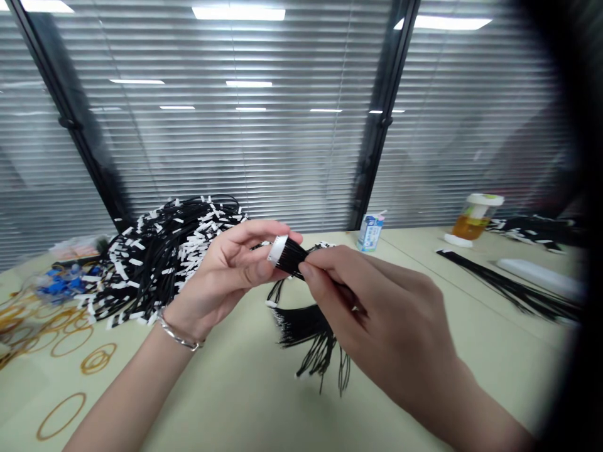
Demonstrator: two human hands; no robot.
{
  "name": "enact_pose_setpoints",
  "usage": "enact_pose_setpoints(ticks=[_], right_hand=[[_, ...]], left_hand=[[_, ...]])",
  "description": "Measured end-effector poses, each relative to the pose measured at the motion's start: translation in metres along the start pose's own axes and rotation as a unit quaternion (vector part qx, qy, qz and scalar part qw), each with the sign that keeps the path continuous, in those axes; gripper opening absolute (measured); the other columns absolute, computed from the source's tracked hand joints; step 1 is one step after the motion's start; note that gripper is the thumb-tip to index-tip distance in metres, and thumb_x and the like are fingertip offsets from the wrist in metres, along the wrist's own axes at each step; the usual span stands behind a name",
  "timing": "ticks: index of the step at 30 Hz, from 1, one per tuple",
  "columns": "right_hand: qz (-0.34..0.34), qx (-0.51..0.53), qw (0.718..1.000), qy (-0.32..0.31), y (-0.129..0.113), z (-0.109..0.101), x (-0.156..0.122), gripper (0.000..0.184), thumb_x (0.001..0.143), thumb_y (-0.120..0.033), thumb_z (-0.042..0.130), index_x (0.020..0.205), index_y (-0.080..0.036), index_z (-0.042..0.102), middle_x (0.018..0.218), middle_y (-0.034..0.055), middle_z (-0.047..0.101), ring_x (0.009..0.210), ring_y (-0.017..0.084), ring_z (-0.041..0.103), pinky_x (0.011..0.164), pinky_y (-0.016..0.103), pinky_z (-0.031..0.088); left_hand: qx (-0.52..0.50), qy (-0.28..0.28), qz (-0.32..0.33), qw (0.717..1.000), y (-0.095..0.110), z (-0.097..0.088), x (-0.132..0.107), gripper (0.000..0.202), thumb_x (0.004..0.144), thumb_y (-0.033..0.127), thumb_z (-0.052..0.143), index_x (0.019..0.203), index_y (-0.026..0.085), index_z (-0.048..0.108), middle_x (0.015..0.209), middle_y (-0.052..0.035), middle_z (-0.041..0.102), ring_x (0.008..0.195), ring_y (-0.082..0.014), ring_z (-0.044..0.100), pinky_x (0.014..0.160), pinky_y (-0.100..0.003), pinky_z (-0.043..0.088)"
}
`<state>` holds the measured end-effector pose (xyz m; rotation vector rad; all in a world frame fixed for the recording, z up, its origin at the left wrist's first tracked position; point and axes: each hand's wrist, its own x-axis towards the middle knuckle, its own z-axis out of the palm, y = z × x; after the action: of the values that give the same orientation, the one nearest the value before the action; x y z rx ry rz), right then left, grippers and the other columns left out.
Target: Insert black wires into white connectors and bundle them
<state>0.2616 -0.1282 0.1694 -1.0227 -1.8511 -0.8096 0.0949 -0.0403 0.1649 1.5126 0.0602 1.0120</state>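
Note:
Between my hands, above the table, is a black wire harness (pixel 293 256) with a white connector (pixel 279 250) at its left end. My left hand (pixel 230 260) pinches that connector between thumb and fingers. Close to the connector, my right hand (pixel 381 301) grips the bundled black wires; its palm hides part of them. Below my right hand, a bunch of black wires (pixel 301 323) with loose lower ends shows over the table. Behind my left hand lies a big heap of black cables (pixel 160 251) with many white connectors.
Rubber bands (pixel 66 333) and blue pieces in clear plastic (pixel 61 282) lie at the left. A drink carton (pixel 370 232) stands at the back. To the right are a jar of amber liquid (pixel 473 220), more black wires (pixel 499 279) and a white oblong object (pixel 539 276). Window blinds rise behind the table.

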Motion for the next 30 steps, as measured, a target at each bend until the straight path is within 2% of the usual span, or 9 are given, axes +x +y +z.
enact_pose_setpoints(ticks=[9,15,19,24,30], right_hand=[[-0.002,0.016,1.0,0.001,0.002,0.003,-0.001,0.013,0.083,-0.006,0.05,0.083,-0.018,0.052,0.059,-0.0067,0.045,0.048,0.005,0.034,0.044,0.024,0.024],[0.018,0.047,0.999,0.007,0.001,0.007,0.002,0.01,0.088,-0.014,0.051,0.079,-0.016,0.053,0.058,-0.0072,0.046,0.049,0.004,0.035,0.047,0.023,0.026],[0.034,0.048,0.998,0.001,0.0,0.007,0.003,0.011,0.088,-0.016,0.053,0.077,-0.016,0.054,0.057,-0.0075,0.045,0.048,0.004,0.034,0.047,0.024,0.025],[0.011,0.029,1.0,0.004,0.0,0.004,0.002,0.007,0.087,-0.012,0.053,0.08,-0.016,0.055,0.058,-0.0075,0.045,0.049,0.005,0.034,0.046,0.025,0.024],[0.023,0.039,0.999,-0.008,0.001,0.001,0.0,0.006,0.086,-0.013,0.054,0.081,-0.017,0.056,0.056,-0.0073,0.043,0.049,0.006,0.033,0.045,0.027,0.022]], left_hand=[[-0.003,-0.024,0.015,1.0,-0.001,-0.004,0.001,0.027,0.084,0.013,0.062,0.109,0.022,0.065,0.113,-0.004,0.065,0.096,-0.0148,0.064,0.083,-0.021,0.053],[0.016,0.006,0.025,1.0,0.002,-0.005,0.003,0.026,0.082,0.015,0.065,0.106,0.021,0.068,0.112,-0.0049,0.066,0.092,-0.0146,0.065,0.08,-0.019,0.053],[-0.003,0.025,0.031,0.999,0.003,-0.007,0.003,0.025,0.082,0.013,0.065,0.105,0.02,0.069,0.108,-0.0045,0.066,0.091,-0.0138,0.064,0.082,-0.02,0.053],[-0.039,0.042,0.027,0.998,0.002,-0.01,0.004,0.026,0.077,0.014,0.07,0.103,0.02,0.07,0.105,-0.0043,0.068,0.092,-0.014,0.065,0.081,-0.017,0.054],[-0.03,0.066,0.039,0.997,0.001,-0.013,0.005,0.028,0.073,0.015,0.074,0.1,0.019,0.071,0.102,-0.0048,0.069,0.087,-0.0153,0.066,0.075,-0.018,0.056]])
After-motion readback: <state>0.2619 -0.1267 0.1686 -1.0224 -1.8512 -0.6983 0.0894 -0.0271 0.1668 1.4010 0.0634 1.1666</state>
